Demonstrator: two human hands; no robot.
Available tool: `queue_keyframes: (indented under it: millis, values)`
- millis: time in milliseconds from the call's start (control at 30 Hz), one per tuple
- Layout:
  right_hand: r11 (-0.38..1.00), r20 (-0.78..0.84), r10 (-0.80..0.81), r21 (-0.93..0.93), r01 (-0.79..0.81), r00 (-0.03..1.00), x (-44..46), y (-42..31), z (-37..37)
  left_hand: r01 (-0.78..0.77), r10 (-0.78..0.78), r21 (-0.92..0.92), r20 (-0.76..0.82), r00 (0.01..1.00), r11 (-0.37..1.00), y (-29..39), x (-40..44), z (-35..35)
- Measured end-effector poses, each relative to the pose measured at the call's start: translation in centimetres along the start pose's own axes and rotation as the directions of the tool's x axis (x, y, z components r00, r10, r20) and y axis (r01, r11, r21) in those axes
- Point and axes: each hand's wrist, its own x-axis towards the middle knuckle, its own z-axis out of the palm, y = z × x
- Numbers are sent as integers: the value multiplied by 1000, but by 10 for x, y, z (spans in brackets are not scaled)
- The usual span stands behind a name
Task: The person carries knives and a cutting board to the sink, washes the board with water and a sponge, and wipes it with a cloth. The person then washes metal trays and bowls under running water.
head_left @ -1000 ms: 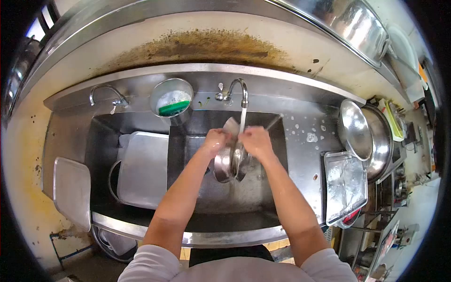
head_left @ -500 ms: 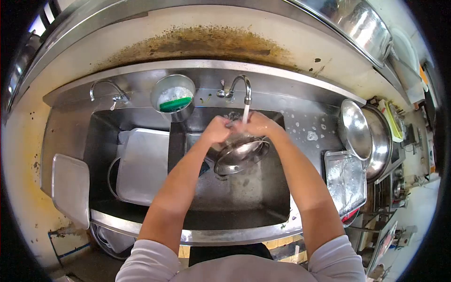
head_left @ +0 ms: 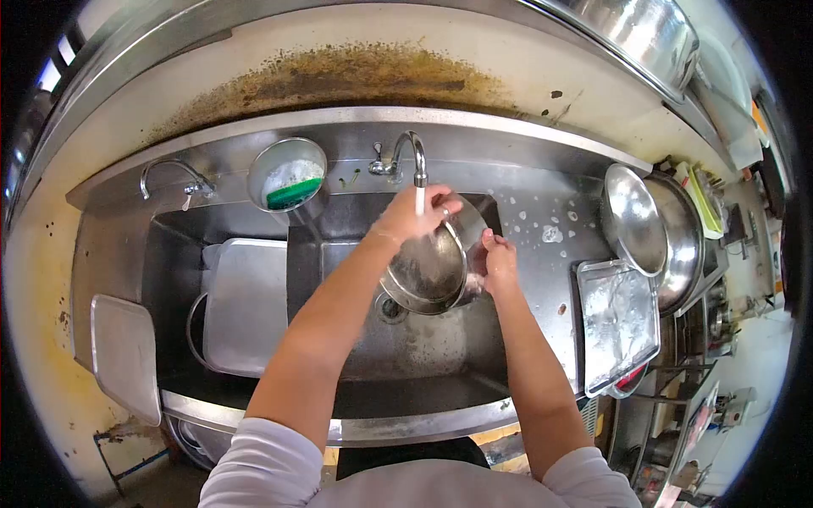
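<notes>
A round, deep metal bowl (head_left: pixel 432 269) is tilted over the right sink basin, its mouth turned up toward me. My right hand (head_left: pixel 498 261) is closed on its right side, thumb up. At its upper rim my left hand (head_left: pixel 417 212) is bent with curled fingers, closed on the bowl's edge; part of the grip is hidden. Water from the running tap (head_left: pixel 415 157) falls over my left hand and into the bowl.
A metal pot (head_left: pixel 288 173) with suds and a green scrubber (head_left: pixel 293 194) stands behind the basins. Trays (head_left: pixel 247 309) lie in the left basin (head_left: pixel 165 254). At right are a foil-covered tray (head_left: pixel 618 322) and a leaning metal bowl (head_left: pixel 633 218). A drain (head_left: pixel 390 309) shows below.
The bowl has turned and tilted, so its inside faces me more. My right hand has moved from near the tap down to its right side; my left hand has shifted right under the water.
</notes>
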Motion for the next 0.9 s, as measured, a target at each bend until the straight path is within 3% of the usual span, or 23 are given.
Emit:
queue_keyframes:
  millis: [33, 67, 167, 233, 267, 300, 367, 433, 467, 500, 567, 600, 667, 700, 733, 767, 800, 867, 900]
  values:
    - [997, -42, 52, 53, -49, 998, 1, 2, 1, 49, -49, -38, -3, 999, 998, 4, -9, -9]
    - [994, 30, 84, 66, -86, 996, 11, 8, -1, 79, -78, 116, -7, 997, 990, 6, -19, -21]
    - [977, 228, 175, 81, -198, 958, 39, 23, 0, 99, -94, 232, -33, 995, 968, -19, -41, -49]
    - [961, 327, 230, 72, -267, 917, 43, 10, 20, 157, -151, 198, -46, 987, 968, -28, -65, -73]
    - [964, 291, 262, -120, -236, 920, 29, -15, 37, 181, -173, 161, -60, 983, 970, -47, -77, -77]
    - [981, 432, 192, -63, -183, 881, 47, -3, 51, 220, -218, 12, -110, 970, 975, -68, -91, -79]
    - [921, 480, 239, -387, -41, 844, 52, -18, 86, 257, -316, -284, -187, 930, 924, -100, -125, -75]
    - [924, 657, 172, -366, 111, 734, 49, -19, 116, 254, -369, -395, -248, 896, 883, -109, -164, -62]
    - [920, 736, 142, -345, 186, 662, 48, -20, 131, 267, -372, -338, -298, 879, 903, -138, -180, -49]
    - [795, 727, 170, -500, 344, 665, 43, -28, 144, 297, -450, -431, -313, 836, 852, -124, -195, -43]
    - [400, 699, 213, -700, 591, 683, 20, -56, 165, 369, -488, -322, -501, 715, 872, -138, -218, -18]
    - [460, 655, 206, -720, 519, 727, 11, -57, 164, 425, -534, -323, -523, 665, 846, -123, -226, -15]
    - [426, 630, 199, -745, 513, 750, -4, -56, 151, 528, -613, -332, -562, 556, 782, -78, -234, -10]
    - [408, 617, 193, -758, 509, 763, -11, -54, 144, 446, -633, -455, -468, 617, 771, -79, -234, 2]
    - [124, 664, 75, -746, 654, 744, -14, -40, 141, 363, -630, -574, -374, 681, 733, -82, -231, 15]
    - [94, 730, 110, -683, 724, 674, -16, -29, 130, 284, -603, -683, -283, 746, 672, -86, -226, 26]
    - [110, 750, 16, -658, 745, 661, -32, -20, 119, 313, -647, -736, -217, 731, 600, -65, -216, 24]
    - [276, 594, -78, -759, 590, 800, -95, -23, 107, 377, -712, -813, -66, 699, 445, -12, -190, 5]
    - [285, 577, -97, -765, 578, 811, -112, -13, 102, 417, -748, -804, -51, 662, 423, -11, -182, 3]
